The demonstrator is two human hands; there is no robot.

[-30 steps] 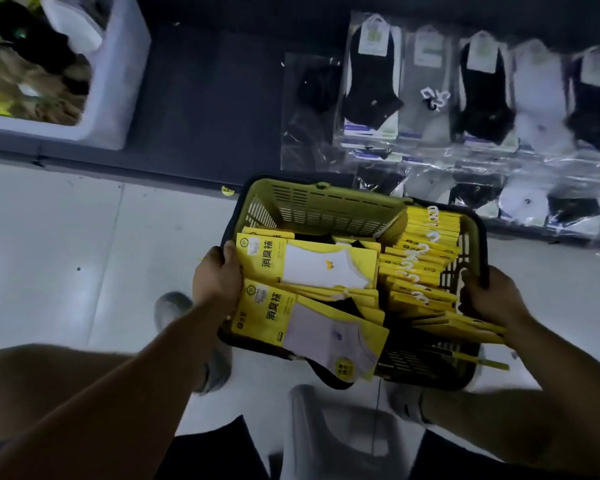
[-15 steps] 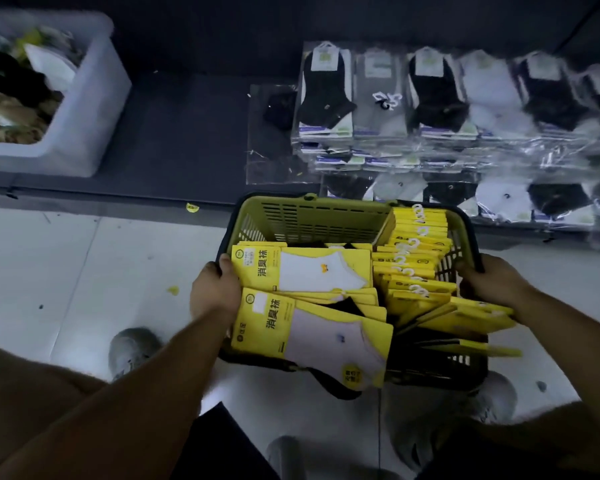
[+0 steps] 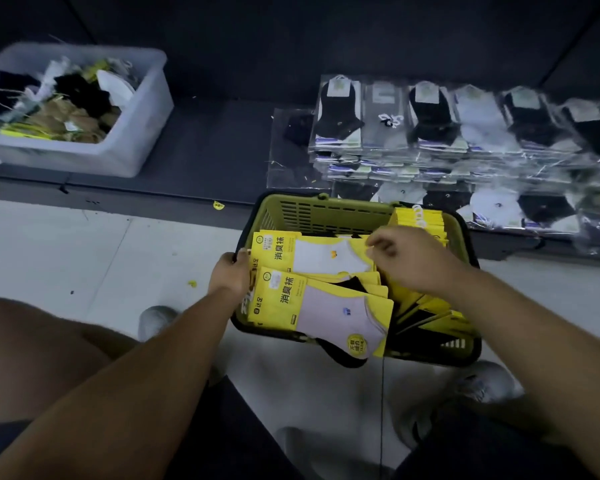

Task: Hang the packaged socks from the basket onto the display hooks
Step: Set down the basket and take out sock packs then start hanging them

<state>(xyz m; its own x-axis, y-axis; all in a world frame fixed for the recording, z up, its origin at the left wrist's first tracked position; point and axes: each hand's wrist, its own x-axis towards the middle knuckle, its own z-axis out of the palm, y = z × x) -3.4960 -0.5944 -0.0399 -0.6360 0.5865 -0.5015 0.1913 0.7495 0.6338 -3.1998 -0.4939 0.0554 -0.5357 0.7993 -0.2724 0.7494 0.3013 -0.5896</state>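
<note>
left hand [image 3: 229, 275] still grips the basket [image 3: 326, 211] by its nine o'clock rim, fingers wrapped over the dark edge. right hand [image 3: 409, 258] has let go of the three o'clock rim and come across the load. its fingers curl at the far end of the white-sock pack [image 3: 323, 254], but i cannot tell whether they've pinched it yet. carrying looks over and picking the first pack is starting, i reckon. no display hooks show.

the basket is stiff, slotted olive plastic, at four o'clock of my view on pale tile. the packs are flat, glossy yellow card. a lilac-sock pack [image 3: 326, 306] lies at the basket's six o'clock, and upright packs [image 3: 420, 216] with white plastic hangers stand at its one o'clock. crinkly cellophane sock bags [image 3: 430, 123] lie at two o'clock, a cloudy bin [image 3: 129, 143] at ten.
</note>
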